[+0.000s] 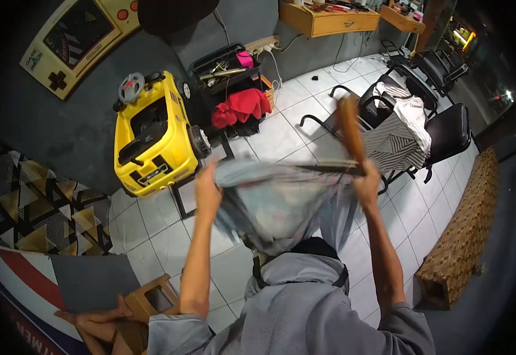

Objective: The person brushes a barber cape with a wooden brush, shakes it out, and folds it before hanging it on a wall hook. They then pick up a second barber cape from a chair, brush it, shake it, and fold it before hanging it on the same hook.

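A thin blue-grey cloth (281,189) is stretched in front of me between my two hands and is smeared by motion. Its left upper corner is gripped in my left hand (209,186), fingers closed. My right hand (365,184) is closed on the other upper corner. Rising from that same hand is a long brown object that looks like wood (350,130); blur hides its exact kind. The lower part of the cloth hangs over my lap, close to my grey shirt (305,313).
A yellow ride-on toy car (178,136) on a black frame stands ahead left, beside a black tray (228,74) and red cloth (243,106). Black chairs (447,127) with a striped cloth (397,139) stand right, near a woven bench (462,236). Another person's legs (101,324) show lower left.
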`<action>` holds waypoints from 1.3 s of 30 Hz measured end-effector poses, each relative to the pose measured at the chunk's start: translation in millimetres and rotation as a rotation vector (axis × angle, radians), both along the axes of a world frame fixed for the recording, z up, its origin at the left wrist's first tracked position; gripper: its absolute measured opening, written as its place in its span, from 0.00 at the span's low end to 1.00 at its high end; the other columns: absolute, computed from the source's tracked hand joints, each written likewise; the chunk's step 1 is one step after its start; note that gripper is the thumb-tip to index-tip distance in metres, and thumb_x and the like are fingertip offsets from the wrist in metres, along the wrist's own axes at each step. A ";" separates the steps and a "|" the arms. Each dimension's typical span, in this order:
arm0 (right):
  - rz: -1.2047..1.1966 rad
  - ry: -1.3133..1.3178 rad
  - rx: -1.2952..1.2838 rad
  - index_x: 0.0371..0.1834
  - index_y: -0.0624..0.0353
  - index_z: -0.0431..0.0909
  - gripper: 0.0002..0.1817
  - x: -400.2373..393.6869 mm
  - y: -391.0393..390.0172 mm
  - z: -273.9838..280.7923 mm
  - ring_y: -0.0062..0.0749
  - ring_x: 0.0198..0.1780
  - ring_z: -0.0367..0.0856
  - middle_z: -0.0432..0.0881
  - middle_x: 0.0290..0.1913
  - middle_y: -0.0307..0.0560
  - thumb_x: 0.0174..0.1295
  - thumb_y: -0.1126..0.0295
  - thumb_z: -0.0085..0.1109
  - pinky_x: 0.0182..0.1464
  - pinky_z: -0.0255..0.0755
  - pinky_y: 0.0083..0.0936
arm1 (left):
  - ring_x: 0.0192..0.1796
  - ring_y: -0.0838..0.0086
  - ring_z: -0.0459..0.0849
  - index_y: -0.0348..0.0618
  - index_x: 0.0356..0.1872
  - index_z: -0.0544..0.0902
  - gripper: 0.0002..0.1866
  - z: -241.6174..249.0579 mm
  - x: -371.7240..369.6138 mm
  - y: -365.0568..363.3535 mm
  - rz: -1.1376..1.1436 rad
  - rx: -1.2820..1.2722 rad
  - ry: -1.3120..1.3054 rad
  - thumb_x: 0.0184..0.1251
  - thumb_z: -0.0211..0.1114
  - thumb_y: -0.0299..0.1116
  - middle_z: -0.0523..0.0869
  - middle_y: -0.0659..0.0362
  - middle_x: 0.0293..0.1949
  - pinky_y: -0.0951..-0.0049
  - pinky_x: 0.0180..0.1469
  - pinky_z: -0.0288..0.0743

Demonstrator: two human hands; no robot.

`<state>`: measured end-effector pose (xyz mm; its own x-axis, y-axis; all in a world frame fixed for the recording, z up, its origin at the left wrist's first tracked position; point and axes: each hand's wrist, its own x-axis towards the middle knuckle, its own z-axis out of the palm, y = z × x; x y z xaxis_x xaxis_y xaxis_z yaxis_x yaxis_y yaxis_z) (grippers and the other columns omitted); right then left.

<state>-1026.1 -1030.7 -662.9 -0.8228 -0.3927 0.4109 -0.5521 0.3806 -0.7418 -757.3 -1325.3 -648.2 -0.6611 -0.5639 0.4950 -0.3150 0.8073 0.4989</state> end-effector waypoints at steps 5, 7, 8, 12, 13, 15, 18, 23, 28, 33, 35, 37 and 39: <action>-0.056 0.298 -0.423 0.41 0.65 0.76 0.12 26.3 1.0 112.7 0.26 0.42 0.77 0.80 0.38 0.44 0.51 0.82 0.56 0.48 0.69 0.22 | 0.31 0.69 0.78 0.35 0.55 0.72 0.31 135.3 6.6 46.2 0.109 -0.049 0.439 0.44 0.69 0.25 0.79 0.56 0.30 0.74 0.39 0.72; -0.127 0.280 -0.391 0.39 0.63 0.77 0.13 29.7 15.9 59.4 0.31 0.44 0.78 0.81 0.38 0.47 0.48 0.82 0.58 0.51 0.69 0.27 | 0.27 0.73 0.74 0.31 0.56 0.70 0.31 85.5 22.6 63.2 0.222 -0.190 0.484 0.46 0.69 0.26 0.73 0.61 0.23 0.73 0.37 0.72; -0.061 0.367 -0.198 0.40 0.62 0.77 0.14 35.3 31.4 24.8 0.36 0.44 0.78 0.80 0.39 0.49 0.47 0.81 0.59 0.51 0.69 0.31 | 0.29 0.68 0.76 0.29 0.57 0.69 0.32 41.8 39.1 66.9 0.111 -0.167 0.355 0.46 0.68 0.24 0.74 0.59 0.24 0.67 0.44 0.72; 0.312 -0.452 0.996 0.35 0.65 0.79 0.15 93.7 87.9 -104.7 0.57 0.45 0.76 0.78 0.34 0.63 0.43 0.69 0.59 0.50 0.70 0.40 | 0.37 0.47 0.79 0.34 0.46 0.76 0.19 -169.4 142.6 138.6 -0.096 0.648 -1.022 0.50 0.55 0.27 0.81 0.38 0.36 0.58 0.42 0.72; 0.427 -0.677 1.115 0.35 0.68 0.79 0.22 102.8 105.7 -130.6 0.55 0.48 0.77 0.78 0.39 0.69 0.42 0.60 0.60 0.51 0.70 0.41 | 0.37 0.47 0.79 0.34 0.46 0.76 0.19 -192.7 166.8 147.3 -0.092 0.658 -1.018 0.50 0.55 0.27 0.81 0.38 0.36 0.58 0.42 0.72; 0.351 -0.824 1.199 0.30 0.70 0.79 0.21 115.3 132.8 -168.1 0.55 0.45 0.79 0.78 0.38 0.73 0.41 0.59 0.58 0.46 0.73 0.39 | 0.42 0.46 0.79 0.34 0.41 0.77 0.17 -214.5 210.1 162.2 -0.088 0.990 -0.844 0.51 0.54 0.33 0.80 0.37 0.38 0.55 0.44 0.72; 0.152 -0.716 0.863 0.31 0.70 0.80 0.19 111.0 140.9 -212.7 0.47 0.27 0.81 0.80 0.27 0.65 0.42 0.63 0.55 0.32 0.73 0.37 | 0.44 0.46 0.79 0.34 0.38 0.78 0.17 -204.0 179.7 147.7 -0.146 0.868 -1.058 0.49 0.55 0.35 0.81 0.37 0.37 0.55 0.45 0.72; 0.037 -0.567 0.423 0.31 0.67 0.79 0.13 64.0 53.7 -67.7 0.40 0.27 0.79 0.78 0.22 0.59 0.44 0.73 0.51 0.32 0.70 0.34 | 0.45 0.45 0.78 0.36 0.45 0.76 0.20 -119.4 81.5 80.1 0.344 0.421 -0.286 0.44 0.55 0.25 0.80 0.37 0.37 0.57 0.47 0.70; 0.060 -0.062 -0.474 0.37 0.67 0.77 0.10 46.3 22.5 84.9 0.23 0.38 0.75 0.79 0.38 0.42 0.54 0.74 0.55 0.42 0.70 0.22 | 0.39 0.64 0.76 0.35 0.41 0.72 0.20 60.8 12.5 66.5 0.190 0.424 0.432 0.42 0.62 0.22 0.77 0.54 0.35 0.72 0.46 0.69; -0.105 0.081 -0.385 0.51 0.61 0.74 0.21 66.4 66.5 21.7 0.31 0.43 0.70 0.68 0.40 0.45 0.50 0.77 0.58 0.50 0.65 0.25 | 0.40 0.59 0.76 0.35 0.32 0.72 0.14 22.2 33.5 99.0 0.129 -0.054 0.608 0.48 0.66 0.30 0.76 0.50 0.35 0.62 0.47 0.70; 0.040 0.076 0.036 0.45 0.62 0.78 0.20 82.5 80.9 -28.1 0.44 0.43 0.74 0.76 0.36 0.54 0.45 0.81 0.54 0.46 0.67 0.33 | 0.42 0.49 0.75 0.34 0.35 0.72 0.16 -41.1 60.3 112.8 0.011 0.178 0.073 0.42 0.65 0.27 0.75 0.45 0.35 0.59 0.48 0.69; 0.160 -0.523 0.402 0.36 0.67 0.78 0.16 101.6 108.9 -95.4 0.57 0.39 0.78 0.78 0.32 0.68 0.41 0.77 0.47 0.42 0.71 0.39 | 0.46 0.47 0.74 0.32 0.40 0.73 0.21 -126.9 108.5 121.4 -0.237 0.542 -0.459 0.40 0.67 0.27 0.75 0.42 0.40 0.59 0.49 0.69; 0.218 -0.612 0.818 0.23 0.69 0.79 0.15 112.8 138.2 -129.6 0.54 0.27 0.80 0.76 0.22 0.69 0.46 0.65 0.52 0.32 0.72 0.41 | 0.48 0.48 0.74 0.32 0.42 0.74 0.23 -151.7 125.3 113.9 -0.343 0.762 -0.650 0.40 0.68 0.28 0.75 0.42 0.42 0.59 0.49 0.69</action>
